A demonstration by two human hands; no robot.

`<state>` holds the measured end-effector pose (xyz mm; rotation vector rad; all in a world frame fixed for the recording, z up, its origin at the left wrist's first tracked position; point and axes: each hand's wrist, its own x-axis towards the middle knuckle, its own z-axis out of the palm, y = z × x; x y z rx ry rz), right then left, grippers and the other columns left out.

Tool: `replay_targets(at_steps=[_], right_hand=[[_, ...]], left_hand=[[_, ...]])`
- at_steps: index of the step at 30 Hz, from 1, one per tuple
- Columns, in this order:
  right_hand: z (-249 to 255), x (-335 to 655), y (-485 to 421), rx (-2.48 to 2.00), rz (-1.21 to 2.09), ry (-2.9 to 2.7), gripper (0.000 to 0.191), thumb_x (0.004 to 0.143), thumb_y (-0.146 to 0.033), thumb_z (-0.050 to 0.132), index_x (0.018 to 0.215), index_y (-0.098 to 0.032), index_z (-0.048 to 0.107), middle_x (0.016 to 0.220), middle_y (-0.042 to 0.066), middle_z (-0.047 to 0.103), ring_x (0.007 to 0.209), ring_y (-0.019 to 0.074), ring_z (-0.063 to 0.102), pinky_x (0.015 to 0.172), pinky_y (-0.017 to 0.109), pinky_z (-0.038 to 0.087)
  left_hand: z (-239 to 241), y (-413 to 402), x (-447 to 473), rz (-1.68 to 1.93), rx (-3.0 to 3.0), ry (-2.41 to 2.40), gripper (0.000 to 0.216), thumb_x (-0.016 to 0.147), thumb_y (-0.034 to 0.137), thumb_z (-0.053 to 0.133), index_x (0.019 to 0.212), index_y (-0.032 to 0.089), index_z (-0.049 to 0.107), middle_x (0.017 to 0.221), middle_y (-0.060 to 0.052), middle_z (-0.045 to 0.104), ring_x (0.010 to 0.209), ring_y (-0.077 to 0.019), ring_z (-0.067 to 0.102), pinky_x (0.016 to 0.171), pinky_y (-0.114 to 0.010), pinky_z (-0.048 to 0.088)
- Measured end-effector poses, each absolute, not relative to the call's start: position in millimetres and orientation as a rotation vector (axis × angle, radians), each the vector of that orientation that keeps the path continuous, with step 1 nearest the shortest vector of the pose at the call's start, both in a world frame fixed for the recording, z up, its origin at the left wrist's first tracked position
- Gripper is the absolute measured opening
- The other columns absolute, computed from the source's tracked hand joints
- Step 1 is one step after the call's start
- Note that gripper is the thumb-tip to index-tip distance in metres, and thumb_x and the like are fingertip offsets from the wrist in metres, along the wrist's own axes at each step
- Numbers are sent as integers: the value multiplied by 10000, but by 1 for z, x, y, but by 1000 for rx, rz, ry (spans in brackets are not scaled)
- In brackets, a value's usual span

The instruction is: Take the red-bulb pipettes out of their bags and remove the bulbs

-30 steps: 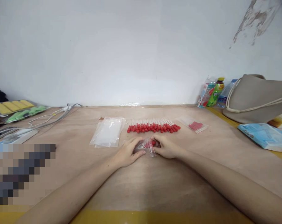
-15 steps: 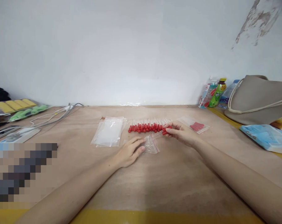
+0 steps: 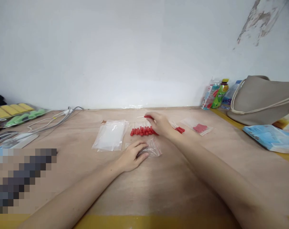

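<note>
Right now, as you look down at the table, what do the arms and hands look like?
They belong to a person, not a machine. The left hand and right hand wear no gloves. The left forearm and right forearm show no sleeves, cables or printed markings, and neither wrist shows a watch or bracelet.

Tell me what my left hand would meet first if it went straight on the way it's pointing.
Most likely the clear plastic bag, lying right in front of the left hand and apparently touching it; exact depth is hard to judge.
</note>
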<state>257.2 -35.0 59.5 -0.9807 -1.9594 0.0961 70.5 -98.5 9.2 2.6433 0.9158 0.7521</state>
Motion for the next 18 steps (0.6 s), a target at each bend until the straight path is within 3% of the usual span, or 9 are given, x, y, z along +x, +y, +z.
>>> replay_targets(at_steps=[5, 13, 18], right_hand=[[54, 216, -26, -1170, -335, -2471, 271, 851, -76, 382, 1049, -117, 562, 987, 127, 594, 939, 211, 514, 805, 305, 396], [61, 219, -27, -1138, -322, -2589, 395, 824, -84, 391, 1187, -181, 514, 1053, 106, 593, 980, 247, 498, 795, 357, 378], [54, 253, -49, -1161, -241, -2287, 329, 785, -44, 410, 1020, -163, 607, 987, 84, 619, 942, 211, 518, 813, 345, 364]], left_hand=[[8, -99, 69, 730, 2644, 915, 339, 861, 326, 462, 1167, 186, 506, 1147, -92, 537, 1069, -206, 507, 943, -382, 420], [8, -98, 69, 704, 2639, 921, 337, 863, 322, 461, 1170, 190, 505, 1157, -86, 525, 1077, -195, 500, 951, -363, 411], [7, -97, 69, 706, 2635, 936, 349, 859, 331, 468, 1174, 186, 504, 1190, -89, 509, 1098, -196, 491, 959, -354, 405]])
